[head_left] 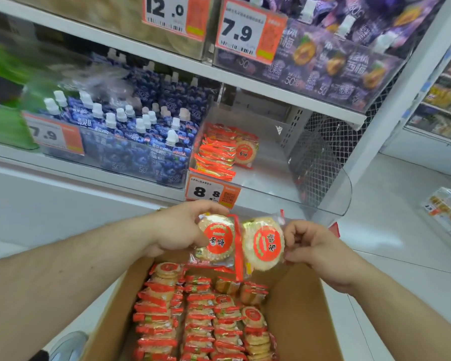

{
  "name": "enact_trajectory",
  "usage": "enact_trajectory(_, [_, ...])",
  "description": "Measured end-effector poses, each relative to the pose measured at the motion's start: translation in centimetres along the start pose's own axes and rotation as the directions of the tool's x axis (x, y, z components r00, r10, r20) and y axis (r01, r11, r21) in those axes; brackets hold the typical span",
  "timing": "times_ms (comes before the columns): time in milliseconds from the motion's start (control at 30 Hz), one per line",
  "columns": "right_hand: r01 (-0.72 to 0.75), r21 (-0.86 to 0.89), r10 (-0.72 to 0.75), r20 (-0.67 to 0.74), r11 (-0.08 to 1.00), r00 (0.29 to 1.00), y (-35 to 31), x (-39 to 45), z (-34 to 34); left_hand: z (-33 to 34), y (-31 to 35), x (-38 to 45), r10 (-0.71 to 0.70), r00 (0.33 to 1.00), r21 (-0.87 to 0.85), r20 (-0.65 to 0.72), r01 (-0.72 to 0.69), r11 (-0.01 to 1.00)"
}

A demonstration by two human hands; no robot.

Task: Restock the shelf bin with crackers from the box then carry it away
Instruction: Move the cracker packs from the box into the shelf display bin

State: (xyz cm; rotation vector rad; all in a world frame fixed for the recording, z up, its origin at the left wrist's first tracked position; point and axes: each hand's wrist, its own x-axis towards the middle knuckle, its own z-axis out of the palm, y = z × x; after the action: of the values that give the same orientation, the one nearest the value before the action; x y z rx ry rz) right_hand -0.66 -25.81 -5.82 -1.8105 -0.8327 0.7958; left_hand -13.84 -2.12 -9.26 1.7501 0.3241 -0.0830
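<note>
An open cardboard box [294, 303] below me holds several rows of red-wrapped round cracker packs [201, 319]. My left hand [179, 227] grips one cracker pack [218, 239] above the box's far end. My right hand [309, 247] pinches a second cracker pack [264, 243] by its right edge, beside the first. Ahead, the clear shelf bin [320, 188] with the 8.8 price tag [211, 192] holds a small stack of the same crackers [223, 151] at its left side; the rest of the bin is bare.
Blue spouted jelly pouches [130, 131] fill the bin to the left. Purple pouches [331, 56] sit on the shelf above. A white upright post [391, 110] bounds the shelf at the right, with another shelf unit [445, 100] beyond. My shoe [68, 345] shows at lower left on the pale floor.
</note>
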Motion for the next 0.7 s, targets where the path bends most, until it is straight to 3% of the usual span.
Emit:
enact_trajectory(133, [0.104, 0.493, 0.023, -0.245, 0.864, 0.969, -0.3, -0.1, 1.5, 1.0, 0.8, 0.0, 0.085, 0.993, -0.21, -0.081, -0.101, 0.973])
enact_trajectory(300, [0.127, 0.661, 0.135, -0.331, 0.739, 0.934, 0.0, -0.1, 5.0, 2.6, 0.9, 0.5, 0.148, 0.959, -0.293, -0.241, -0.217, 0.931])
enact_trajectory(467, [0.109, 0.628, 0.148, -0.342, 0.771, 0.928, 0.0, 0.2, 7.1, 3.6, 1.6, 0.6, 0.164, 0.929, -0.371, -0.332, -0.289, 0.883])
enact_trajectory(700, [0.072, 0.246, 0.03, -0.389, 0.967, 0.921, -0.3, 0.5, 8.4, 4.2, 2.0, 0.2, 0.174, 0.935, -0.471, -0.311, -0.31, 0.826])
